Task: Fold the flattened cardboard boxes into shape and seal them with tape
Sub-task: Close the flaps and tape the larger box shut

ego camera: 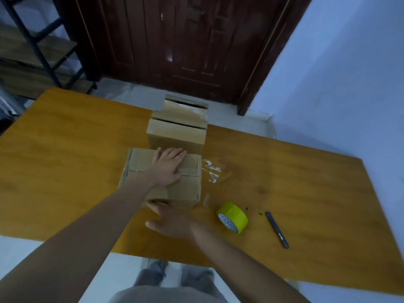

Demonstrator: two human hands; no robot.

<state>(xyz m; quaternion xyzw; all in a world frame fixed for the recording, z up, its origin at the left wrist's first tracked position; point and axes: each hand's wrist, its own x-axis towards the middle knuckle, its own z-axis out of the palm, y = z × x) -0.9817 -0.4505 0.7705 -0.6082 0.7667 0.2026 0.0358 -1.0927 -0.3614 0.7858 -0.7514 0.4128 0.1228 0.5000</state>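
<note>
Right hand (pixel 172 221), open, braces the near face of the cardboard box (pixel 188 189) mid-table (pixel 65 149); left hand (pixel 169 167) lies flat, pressing its flaps shut for taping.

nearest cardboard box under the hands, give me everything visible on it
The nearest box is plain brown corrugated cardboard, folded into shape and resting flat on the wooden table. Its top flaps are closed, with a seam across the lid; whether tape covers it is unclear. The left hand presses flat, fingers spread, on the top. The right hand touches the near bottom edge. Its far side sits against or just before another box. Clear tape scraps lie beside its right side.
</note>
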